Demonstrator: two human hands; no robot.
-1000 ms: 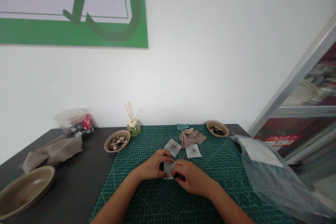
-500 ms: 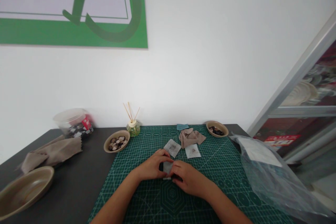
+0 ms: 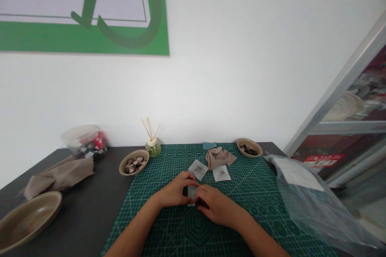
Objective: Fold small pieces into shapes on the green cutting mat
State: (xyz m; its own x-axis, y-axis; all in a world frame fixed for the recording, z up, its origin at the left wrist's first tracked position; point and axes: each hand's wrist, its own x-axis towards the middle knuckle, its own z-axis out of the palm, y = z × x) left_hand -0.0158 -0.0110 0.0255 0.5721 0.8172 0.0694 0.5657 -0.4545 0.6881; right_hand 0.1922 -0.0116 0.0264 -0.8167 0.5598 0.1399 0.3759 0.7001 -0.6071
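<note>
My left hand (image 3: 175, 190) and my right hand (image 3: 215, 204) meet over the middle of the green cutting mat (image 3: 169, 225). Between them is a small grey-white square piece (image 3: 192, 192), flat and thin, with a dark strip along its left side. Thumb and fingers of my left hand grip it from the left and top. My right fingers are pinched at its right edge and partly cover it. Just beyond my hands lie two white squares with dark smudges, a left one (image 3: 198, 170) and a right one (image 3: 221, 173). A crumpled beige cloth (image 3: 217, 158) touches them.
A bowl of mushroom-coloured round pieces (image 3: 135, 164) stands left, near a reed diffuser (image 3: 153, 146). A bowl with dark pieces (image 3: 249, 148) sits back right. Further left are a plastic tub (image 3: 84, 140), beige cloth (image 3: 62, 174) and oval bowl (image 3: 28, 221). A clear plastic bag (image 3: 313, 204) lies right.
Both hands stay in nearly the same place. My right fingers have shifted very slightly at the edge of the grey-white square.
</note>
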